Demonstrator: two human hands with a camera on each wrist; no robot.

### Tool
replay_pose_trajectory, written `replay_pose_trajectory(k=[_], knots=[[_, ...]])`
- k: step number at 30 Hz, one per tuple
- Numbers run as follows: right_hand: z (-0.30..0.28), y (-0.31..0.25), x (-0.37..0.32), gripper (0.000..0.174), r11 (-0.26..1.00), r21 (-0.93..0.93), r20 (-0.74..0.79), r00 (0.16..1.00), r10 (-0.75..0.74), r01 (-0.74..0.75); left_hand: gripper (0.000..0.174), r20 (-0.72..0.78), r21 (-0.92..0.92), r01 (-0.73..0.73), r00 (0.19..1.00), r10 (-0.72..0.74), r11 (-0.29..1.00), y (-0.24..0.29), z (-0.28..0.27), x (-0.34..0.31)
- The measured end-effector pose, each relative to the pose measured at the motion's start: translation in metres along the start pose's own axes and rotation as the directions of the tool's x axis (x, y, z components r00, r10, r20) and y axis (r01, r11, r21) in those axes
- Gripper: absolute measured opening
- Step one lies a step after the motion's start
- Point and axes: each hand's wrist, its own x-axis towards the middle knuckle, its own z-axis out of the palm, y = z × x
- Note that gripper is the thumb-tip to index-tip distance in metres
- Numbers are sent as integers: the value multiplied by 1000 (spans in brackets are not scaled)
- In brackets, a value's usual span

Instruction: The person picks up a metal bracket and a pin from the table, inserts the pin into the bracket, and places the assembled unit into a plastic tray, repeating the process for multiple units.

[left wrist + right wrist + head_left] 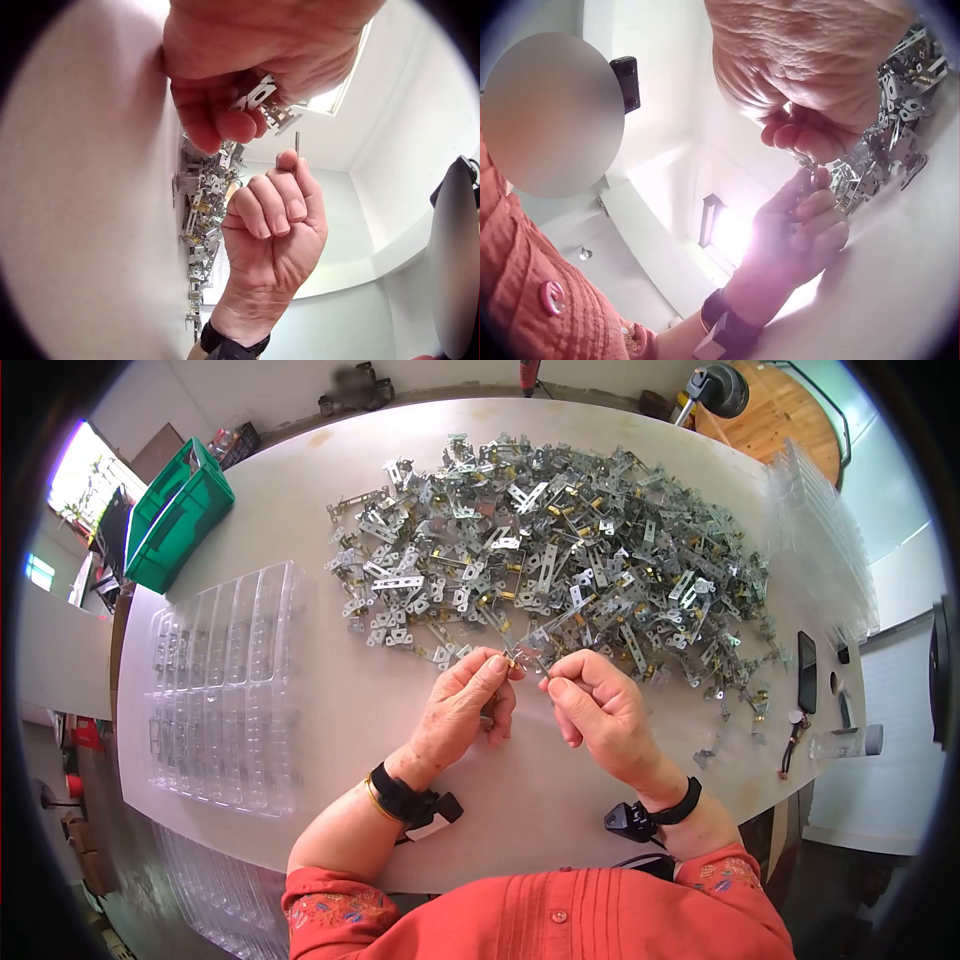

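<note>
Pile of brackets (550, 550) was bright plated sheet metal, shiny; some pcs looked brass-toned. Bracket (262, 91) pinched in left hand (462, 705) showed the same bright, smooth finish. Pin (297, 142) in right hand (600, 710) was thin dull-grey metal. Table top (330, 760) appeared smooth, matt, off-white. Trays (225, 690) were clear glossy plastic. Crates (175, 515) were green plastic, semi-gloss. Shirt (560, 920) was matt orange-red cloth, pleated.

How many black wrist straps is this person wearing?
2: the left strap, beside a gold bangle, and the right strap. None appears hidden.
</note>
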Motion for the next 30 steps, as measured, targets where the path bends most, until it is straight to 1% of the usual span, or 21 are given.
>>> replay_pose_trajectory(k=[2, 5, 7, 11, 13, 15, 17, 21, 23, 24, 26, 27, 29, 30], knots=[[0, -1, -1, 9, 999, 7, -4, 999, 53, -53, 37, -21, 24, -9, 1000, 10, 1000, -1, 2, 0], [0, -3, -1, 9, 997, 17, 3, 997, 76, -76, 35, -53, 60, -38, 998, 42, 997, 0, 4, -1], [1, -1, 0, 8, 996, 31, 2, 996, 86, -86, 33, -61, 135, -49, 996, 58, 990, -1, 3, 0], [-2, 3, 0, 8, 994, 52, 1, 996, 92, -92, 31, -45, 158, -64, 996, 72, 985, -2, 3, 0], [-3, 5, 0, 8, 994, 58, -1, 996, 93, -93, 30, -85, 165, -50, 994, 65, 985, -1, 4, -1], [-3, 6, 1, 7, 994, 66, -3, 996, 92, -92, 30, -84, 186, -58, 994, 75, 981, -1, 4, -1], [-4, 5, 0, 11, 994, 56, 3, 996, 93, -93, 30, -83, 206, -66, 993, 84, 976, -1, 3, 0], [-4, 7, 0, 10, 995, 58, -4, 996, 86, -86, 26, -63, 251, -125, 987, 145, 960, -4, 2, 0], [-6, 8, 0, 8, 991, 71, -6, 994, 112, -111, 24, -51, 256, -149, 985, 167, 955, -6, 4, 1], [-4, 8, -1, 8, 991, 70, -14, 994, 113, -112, 22, -44, 287, -166, 981, 186, 943, -7, 4, 0], [-1, 7, -1, 12, 989, 51, -74, 987, 142, -138, 21, -36, 316, -183, 978, 205, 931, -8, 5, 0], [-1, 6, -1, 12, 989, 51, -74, 987, 143, -139, 20, -44, 319, -185, 977, 209, 930, -8, 5, 0], [-1, 6, -2, 15, 993, -53, -97, 990, 101, -106, 19, -56, 323, -184, 975, 213, 928, -9, 3, -1], [-2, 6, -2, 15, 993, -52, -96, 990, 101, -106, 19, -46, 344, -191, 974, 220, 919, -10, 3, -1]])
